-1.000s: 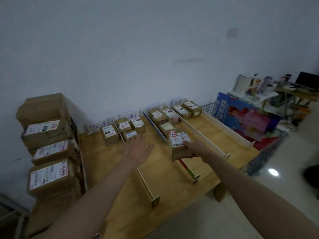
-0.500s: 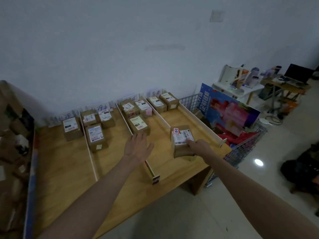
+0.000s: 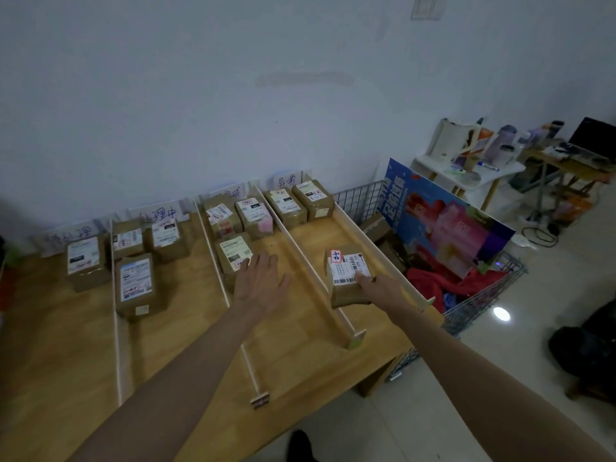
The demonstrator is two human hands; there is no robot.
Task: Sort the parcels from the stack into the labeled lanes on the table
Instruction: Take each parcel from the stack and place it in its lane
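My right hand (image 3: pixel 378 288) grips a brown cardboard parcel (image 3: pixel 345 273) with a white shipping label and a red-marked sticker. The parcel is low in the rightmost lane of the wooden table (image 3: pixel 186 328), between two white dividers; whether it touches the tabletop I cannot tell. My left hand (image 3: pixel 261 281) hovers flat with fingers spread over the third lane, just in front of a labelled parcel (image 3: pixel 233 253). Two parcels (image 3: pixel 300 205) sit at the far end of the rightmost lane under a handwritten lane sign (image 3: pixel 287 180). The parcel stack is out of view.
Other lanes hold several labelled parcels, such as one (image 3: pixel 136 285) in the second lane and one (image 3: pixel 83 261) in the first. A wire cart (image 3: pixel 480 295) with red cloth and a blue poster (image 3: pixel 443 228) stands right of the table. A cluttered white side table (image 3: pixel 466 168) stands behind.
My view swung right, so the parcel stack at the left has left the frame. My right hand carried the parcel over the divider into the rightmost lane. My left hand stayed flat over the third lane.
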